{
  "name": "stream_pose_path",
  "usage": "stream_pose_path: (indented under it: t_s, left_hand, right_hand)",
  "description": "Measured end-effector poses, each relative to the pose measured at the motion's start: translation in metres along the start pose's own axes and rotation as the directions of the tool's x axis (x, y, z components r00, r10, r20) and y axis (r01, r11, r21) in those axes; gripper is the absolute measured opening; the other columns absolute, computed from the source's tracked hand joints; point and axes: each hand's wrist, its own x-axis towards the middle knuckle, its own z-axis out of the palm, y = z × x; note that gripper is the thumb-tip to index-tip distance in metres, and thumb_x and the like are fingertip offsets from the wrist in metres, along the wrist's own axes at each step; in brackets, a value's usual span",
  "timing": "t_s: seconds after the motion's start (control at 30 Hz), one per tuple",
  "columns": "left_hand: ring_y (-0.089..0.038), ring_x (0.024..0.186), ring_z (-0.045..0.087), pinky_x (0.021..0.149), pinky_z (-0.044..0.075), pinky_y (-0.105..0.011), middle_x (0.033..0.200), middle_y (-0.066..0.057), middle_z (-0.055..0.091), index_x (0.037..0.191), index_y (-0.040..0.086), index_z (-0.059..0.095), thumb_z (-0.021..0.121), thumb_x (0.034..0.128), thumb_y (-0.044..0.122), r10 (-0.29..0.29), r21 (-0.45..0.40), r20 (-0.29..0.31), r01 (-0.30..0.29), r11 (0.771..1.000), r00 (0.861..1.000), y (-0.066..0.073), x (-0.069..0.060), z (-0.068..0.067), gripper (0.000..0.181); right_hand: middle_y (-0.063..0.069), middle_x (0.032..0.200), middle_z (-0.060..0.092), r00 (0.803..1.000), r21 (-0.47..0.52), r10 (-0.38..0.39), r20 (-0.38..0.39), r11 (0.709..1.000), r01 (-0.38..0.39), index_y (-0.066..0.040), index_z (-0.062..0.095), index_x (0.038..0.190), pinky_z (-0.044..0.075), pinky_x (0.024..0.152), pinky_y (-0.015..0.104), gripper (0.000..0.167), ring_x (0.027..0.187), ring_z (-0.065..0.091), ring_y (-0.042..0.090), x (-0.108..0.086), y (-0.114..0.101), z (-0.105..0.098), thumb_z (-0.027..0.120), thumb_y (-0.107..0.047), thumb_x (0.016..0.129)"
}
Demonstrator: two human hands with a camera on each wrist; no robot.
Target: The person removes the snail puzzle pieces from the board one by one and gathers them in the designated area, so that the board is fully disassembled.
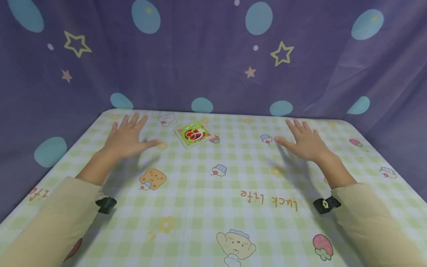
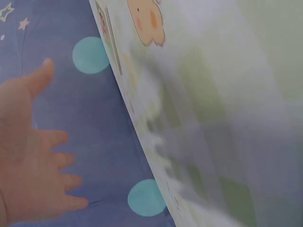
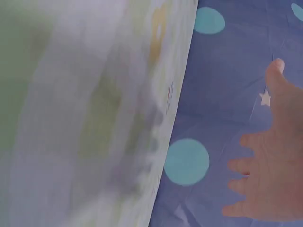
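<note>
Nearest, two beige sleeves [image 1: 50,226], each with a dark wrist device [image 1: 106,205], are showing above the checked surface [image 1: 190,207]. The left grip [image 1: 125,141] and right grip [image 1: 305,142] are hovering over it, fingers spread, holding nothing. A small picture board [image 1: 192,135] is lying flat on the surface, right of the left thumb and well apart from the right grip; the left is standing nearer. The board is sitting askew, presenting no clear long axis. Behind, a purple cloth [image 1: 207,63] is hanging

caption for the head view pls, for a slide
Left hand and right hand, fingers spread, above a checked tablecloth, a small colourful board nearer the left.
</note>
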Motion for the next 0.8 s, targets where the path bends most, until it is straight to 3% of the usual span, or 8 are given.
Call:
stream_pose_path:
  t_s: [0.23,0.57,0.8]
  left_hand:
    - [-0.052,0.145,-0.005,0.113,0.000,-0.072,0.160,-0.027,-0.001,0.155,0.006,0.009,0.047,0.0892,0.067,0.016,-0.057,0.046,-0.014,0.998,0.999,0.011,0.011,0.008,0.097]
    - [-0.052,0.145,0.003,0.116,0.009,-0.067,0.158,-0.030,0.007,0.152,-0.002,0.015,0.046,0.0959,0.052,0.027,-0.082,0.077,-0.021,0.996,0.997,0.036,0.021,0.017,0.084]
    - [-0.049,0.146,0.010,0.117,0.015,-0.064,0.158,-0.029,0.009,0.150,-0.006,0.018,0.047,0.0967,0.047,0.010,-0.084,0.106,-0.001,0.996,0.994,0.049,0.035,0.026,0.081]
  right_hand:
    - [0.024,0.160,0.016,0.995,0.044,-0.091,-0.040,0.995,0.093,-0.006,0.014,0.155,0.011,0.118,0.065,0.088,0.148,0.008,0.046,0.017,-0.025,0.009,0.041,-0.063,0.094]
    - [0.017,0.162,0.016,0.984,0.038,-0.170,0.053,0.985,0.168,-0.012,0.017,0.155,0.018,0.119,0.058,0.078,0.150,0.013,0.038,0.053,-0.067,0.025,0.044,-0.055,0.097]
    - [0.017,0.159,0.025,0.953,0.035,-0.290,0.086,0.957,0.288,-0.009,0.027,0.152,0.021,0.121,0.051,0.070,0.148,0.021,0.035,0.082,-0.096,0.031,0.048,-0.048,0.098]
